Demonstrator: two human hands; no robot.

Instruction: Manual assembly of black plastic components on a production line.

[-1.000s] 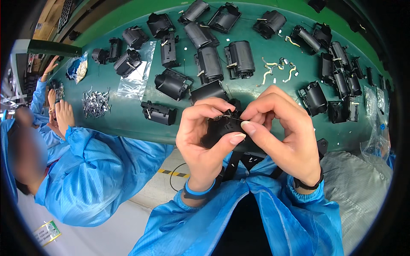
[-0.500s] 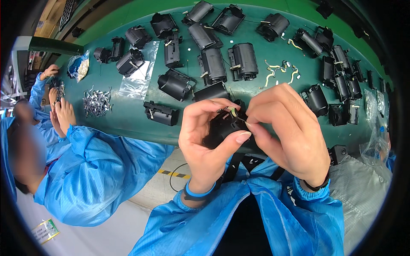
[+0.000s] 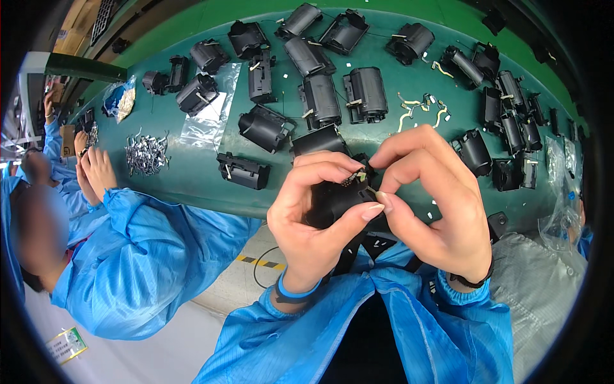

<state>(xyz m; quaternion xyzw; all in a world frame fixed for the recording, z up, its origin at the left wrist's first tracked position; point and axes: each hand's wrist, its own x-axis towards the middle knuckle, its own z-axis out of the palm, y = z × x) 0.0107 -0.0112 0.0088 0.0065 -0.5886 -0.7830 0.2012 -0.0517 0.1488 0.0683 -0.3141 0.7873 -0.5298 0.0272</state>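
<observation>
My left hand [image 3: 307,233] is closed around a black plastic housing [image 3: 329,203], thumb along its near side and fingers over its top. A small ribbon cable [image 3: 362,177] with a pale greenish part shows at the housing's upper edge. My right hand [image 3: 441,208] pinches at the housing's right edge, thumb tip close to the left thumb. A pale bit shows at that pinch; it looks like the ribbon cable's end, though the fingers partly hide it. Just behind my hands lies another black housing [image 3: 318,142] on the green table [image 3: 198,185].
Several more black housings [image 3: 368,94] are spread over the table. Loose ribbon cables [image 3: 422,105] lie beyond my right hand. Farther left are a pile of small dark parts [image 3: 147,155], a plastic bag [image 3: 214,118] and a co-worker in a blue sleeve [image 3: 137,221]. Clear bags [image 3: 558,192] hang at the right edge.
The ribbon cable sits lower against the housing than before. My right thumb has shifted toward the left thumb, and the housing has turned slightly. At far left, another person's hand has moved up.
</observation>
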